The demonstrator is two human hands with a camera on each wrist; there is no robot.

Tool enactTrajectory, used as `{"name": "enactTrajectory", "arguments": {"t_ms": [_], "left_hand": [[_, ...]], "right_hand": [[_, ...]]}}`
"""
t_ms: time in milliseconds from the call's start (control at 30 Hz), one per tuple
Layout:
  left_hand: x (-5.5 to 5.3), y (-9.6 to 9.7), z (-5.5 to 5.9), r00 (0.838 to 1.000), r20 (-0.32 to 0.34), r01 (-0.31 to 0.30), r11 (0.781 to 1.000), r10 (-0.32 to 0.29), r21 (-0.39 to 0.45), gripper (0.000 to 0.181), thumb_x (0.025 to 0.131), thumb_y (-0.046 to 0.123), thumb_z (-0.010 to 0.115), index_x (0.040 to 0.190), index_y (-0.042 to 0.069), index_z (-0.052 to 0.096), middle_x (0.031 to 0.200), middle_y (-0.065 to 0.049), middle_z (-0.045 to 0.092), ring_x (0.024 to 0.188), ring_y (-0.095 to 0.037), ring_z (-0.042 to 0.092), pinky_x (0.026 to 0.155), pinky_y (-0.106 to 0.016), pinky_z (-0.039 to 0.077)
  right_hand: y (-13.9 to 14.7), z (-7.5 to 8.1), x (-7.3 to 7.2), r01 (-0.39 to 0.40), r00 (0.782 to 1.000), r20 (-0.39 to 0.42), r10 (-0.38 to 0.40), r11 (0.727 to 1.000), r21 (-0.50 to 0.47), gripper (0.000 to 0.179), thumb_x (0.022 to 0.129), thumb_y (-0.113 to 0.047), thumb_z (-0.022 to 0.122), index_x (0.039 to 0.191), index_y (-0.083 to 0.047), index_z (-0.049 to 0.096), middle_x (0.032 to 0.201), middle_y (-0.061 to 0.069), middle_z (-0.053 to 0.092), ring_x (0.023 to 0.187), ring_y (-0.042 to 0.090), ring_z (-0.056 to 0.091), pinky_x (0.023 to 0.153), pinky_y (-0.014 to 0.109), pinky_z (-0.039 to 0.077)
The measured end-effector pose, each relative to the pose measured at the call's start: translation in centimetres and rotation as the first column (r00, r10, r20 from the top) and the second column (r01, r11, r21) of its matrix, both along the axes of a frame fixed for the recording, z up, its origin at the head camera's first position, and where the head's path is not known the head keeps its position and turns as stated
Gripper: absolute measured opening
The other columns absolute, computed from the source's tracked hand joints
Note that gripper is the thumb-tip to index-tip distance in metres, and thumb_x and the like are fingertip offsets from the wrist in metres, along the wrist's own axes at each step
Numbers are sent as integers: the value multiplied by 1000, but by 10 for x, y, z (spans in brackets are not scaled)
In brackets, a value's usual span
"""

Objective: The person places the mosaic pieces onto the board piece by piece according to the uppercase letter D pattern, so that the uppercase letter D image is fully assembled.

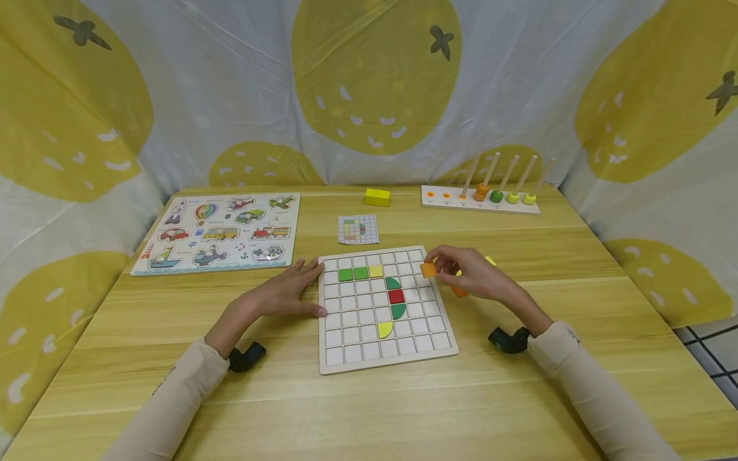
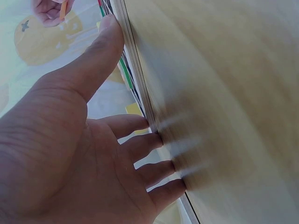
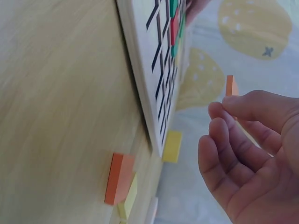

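Note:
A square white grid board (image 1: pixel 357 352) lies on the table. On its cells sit several flat pieces: green and yellow squares in a row, then a red square (image 1: pixel 396 296) between two green rounded pieces and a yellow rounded piece (image 1: pixel 385 330) lower down. My left hand (image 1: pixel 288 289) rests at the board's left edge, thumb and fingers spread along it. At the upper right corner, my right hand (image 1: pixel 469 274) pinches an orange square piece (image 1: pixel 428 269) between thumb and fingertips, raised above the board in the right wrist view.
Right of the board lie an orange piece (image 3: pixel 119 178) and yellow pieces, partly hidden under the right hand. Behind the board are a small pattern card (image 1: pixel 357 229) and a yellow block (image 1: pixel 377 197). A vehicle puzzle (image 1: pixel 230 234) lies left; a peg stand (image 1: pixel 450 197) with beads stands back right.

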State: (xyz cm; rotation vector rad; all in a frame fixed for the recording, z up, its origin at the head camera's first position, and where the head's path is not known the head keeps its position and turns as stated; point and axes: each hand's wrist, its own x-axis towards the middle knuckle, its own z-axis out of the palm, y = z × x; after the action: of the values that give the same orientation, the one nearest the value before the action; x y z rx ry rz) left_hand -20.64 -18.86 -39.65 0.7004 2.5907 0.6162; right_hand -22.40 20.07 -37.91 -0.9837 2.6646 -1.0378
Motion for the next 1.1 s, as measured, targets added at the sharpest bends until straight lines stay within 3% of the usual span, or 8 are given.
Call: {"name": "enactTrajectory", "arguments": {"t_ms": [500, 733, 1100], "left_hand": [[0, 1, 1, 1000, 9, -5, 1000, 5, -1, 99, 83, 52, 68, 153, 4, 17, 160, -17, 8, 145, -43, -2, 112, -61, 12], [1, 2, 2, 1000, 4, -6, 1000, 6, -1, 99, 84, 53, 67, 153, 4, 18, 160, -18, 9, 144, -44, -1, 112, -62, 12], [1, 1, 2, 1000, 7, -8, 1000, 8, -4, 99, 83, 54, 68, 153, 4, 18, 160, -17, 9, 144, -44, 0, 111, -62, 13]], "right_hand": [[-33, -3, 3, -62, 996, 58, 62, 998, -6, 27, 86, -7, 71, 112, -8, 64, 84, -3, 62, 75, 12, 57, 69, 25, 51], [-46, -4, 8, -131, 986, 103, 130, 991, 3, 26, 87, -7, 69, 112, -8, 64, 82, -4, 61, 74, 12, 56, 67, 25, 50], [-74, -10, 22, -235, 968, 111, 227, 970, 64, 21, 88, -17, 71, 107, -11, 65, 73, -9, 56, 65, 5, 50, 61, 20, 45]]}}
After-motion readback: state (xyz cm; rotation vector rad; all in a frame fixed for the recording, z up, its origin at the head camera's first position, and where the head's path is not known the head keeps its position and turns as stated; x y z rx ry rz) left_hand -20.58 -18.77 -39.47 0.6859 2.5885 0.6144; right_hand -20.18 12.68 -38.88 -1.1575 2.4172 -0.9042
